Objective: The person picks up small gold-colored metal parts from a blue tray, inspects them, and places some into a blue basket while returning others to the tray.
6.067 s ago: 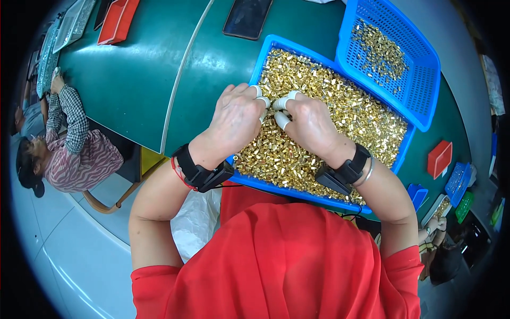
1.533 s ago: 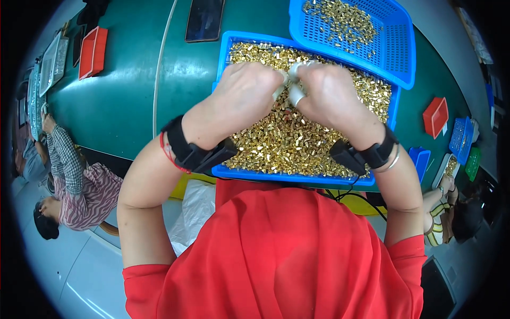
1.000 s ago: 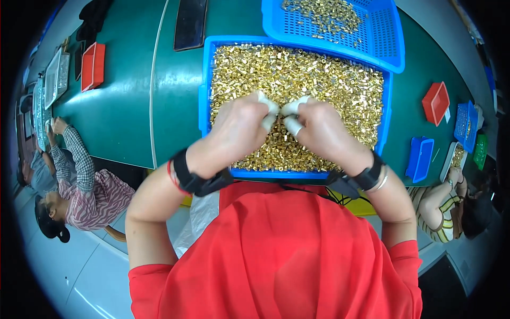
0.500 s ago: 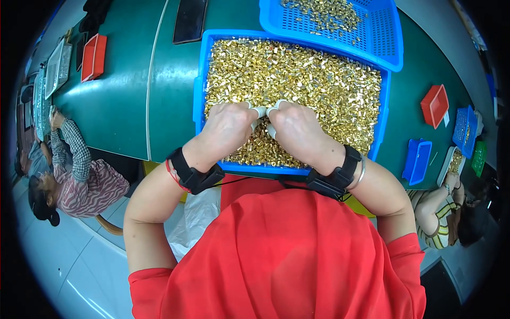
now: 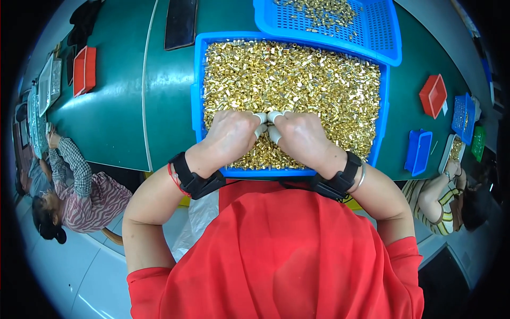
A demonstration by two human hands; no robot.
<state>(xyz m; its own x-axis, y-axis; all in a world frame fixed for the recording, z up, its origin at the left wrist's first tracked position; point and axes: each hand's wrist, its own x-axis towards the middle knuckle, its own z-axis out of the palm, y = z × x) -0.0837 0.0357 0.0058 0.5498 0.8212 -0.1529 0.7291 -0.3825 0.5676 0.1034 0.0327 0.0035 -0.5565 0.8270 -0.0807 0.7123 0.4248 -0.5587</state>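
A blue tray (image 5: pixel 198 95) full of small gold-coloured metal pieces (image 5: pixel 297 80), some of them hollow and tube-like, lies in front of me. Over the near half of the pieces, my left hand (image 5: pixel 232 135) and my right hand (image 5: pixel 304 137) face each other with fingers curled. White covers sit on the thumbs and forefingers. The two pinches almost meet at the tray's middle. Whatever lies between the fingertips is too small and hidden to make out. Each wrist wears a black strap.
Behind the tray, a blue perforated basket (image 5: pixel 372 26) holds more gold pieces and overlaps its far rim. A dark phone-like slab (image 5: pixel 180 24) lies at far left. Red bins (image 5: pixel 84 70) and a small blue bin (image 5: pixel 418 152) stand aside. People sit at both table ends.
My view has shifted slightly. Both hands stay over the tray, fingers still curled, with their fingertips a little differently placed. The tray and basket keep their places on the table.
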